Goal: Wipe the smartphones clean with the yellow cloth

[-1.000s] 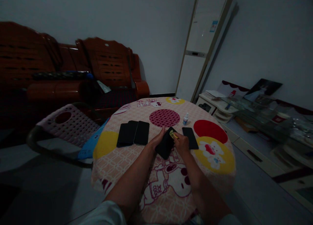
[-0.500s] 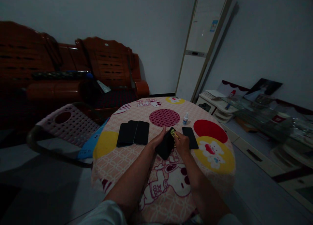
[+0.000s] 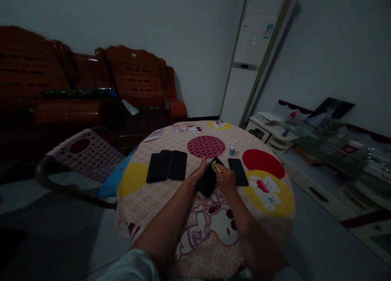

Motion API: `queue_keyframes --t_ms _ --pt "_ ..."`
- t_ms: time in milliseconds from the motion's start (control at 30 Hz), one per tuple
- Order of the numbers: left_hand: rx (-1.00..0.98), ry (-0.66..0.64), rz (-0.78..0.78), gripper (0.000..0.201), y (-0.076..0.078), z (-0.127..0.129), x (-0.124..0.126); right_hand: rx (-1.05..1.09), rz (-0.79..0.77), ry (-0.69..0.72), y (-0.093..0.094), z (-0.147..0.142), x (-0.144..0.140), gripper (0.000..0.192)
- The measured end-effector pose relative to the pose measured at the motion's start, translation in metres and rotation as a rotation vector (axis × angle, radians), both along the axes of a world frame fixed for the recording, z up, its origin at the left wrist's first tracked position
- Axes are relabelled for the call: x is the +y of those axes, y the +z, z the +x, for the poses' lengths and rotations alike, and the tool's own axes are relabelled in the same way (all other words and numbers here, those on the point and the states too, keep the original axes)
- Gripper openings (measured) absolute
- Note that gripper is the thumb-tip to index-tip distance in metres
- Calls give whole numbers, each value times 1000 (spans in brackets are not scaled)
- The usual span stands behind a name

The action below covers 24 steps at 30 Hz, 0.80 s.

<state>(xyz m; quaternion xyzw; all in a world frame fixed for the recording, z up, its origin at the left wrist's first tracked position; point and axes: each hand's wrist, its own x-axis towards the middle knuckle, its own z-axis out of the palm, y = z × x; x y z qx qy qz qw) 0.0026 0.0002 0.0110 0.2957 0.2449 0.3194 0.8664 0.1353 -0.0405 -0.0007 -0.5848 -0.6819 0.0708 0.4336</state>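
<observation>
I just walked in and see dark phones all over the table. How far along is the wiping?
It is hard to say what is finished: three dark phones lie side by side on the left, one phone on the right. In hand: the left hand holds a phone while the right hand presses a yellow-green cloth on it. A small bottle stands behind.

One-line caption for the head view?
Left hand holds a black phone while right hand rubs it with a yellow-green cloth.
</observation>
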Motion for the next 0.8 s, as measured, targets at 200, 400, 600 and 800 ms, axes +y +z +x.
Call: queue_keyframes --t_ms 200,400,600,800 --pt "-46 127 -78 59 -2 -1 7 -28 -6 214 2 -15 -8 24" --pt "-90 11 -235 51 6 -2 2 -20 -8 184 5 -21 -11 26" --pt "-104 -12 -267 40 7 1 0 29 -18 150 9 -17 -11 27" --pt "-102 66 -254 49 4 -3 9 12 -23 295 2 -24 -12 26"
